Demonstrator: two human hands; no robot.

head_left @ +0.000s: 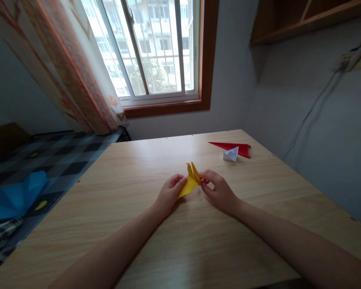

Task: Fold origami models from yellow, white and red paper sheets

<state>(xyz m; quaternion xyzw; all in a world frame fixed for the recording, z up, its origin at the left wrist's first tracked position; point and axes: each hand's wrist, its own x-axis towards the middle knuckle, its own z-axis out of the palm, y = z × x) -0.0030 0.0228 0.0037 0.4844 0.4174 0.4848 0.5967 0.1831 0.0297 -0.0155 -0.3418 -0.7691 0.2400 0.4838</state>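
Note:
A yellow folded-paper figure (189, 187) is held between my two hands, just over the wooden table (132, 228). My left hand (171, 191) is closed on its lower left part, thumb on top. With thumb and fingertips, my right hand (217, 189) pinches its right side. Two narrow pointed flaps stand up from the figure between the hands. The fingertips cover part of the folds, so the exact shape of the figure cannot be made out.
Toward the back right of the table lie a red paper plane (243, 149) and a small white paper boat (230, 155). Left of the table is a checked bed (75, 154) with a blue sheet (21, 192) on it. A wall shelf (313, 26) hangs at upper right.

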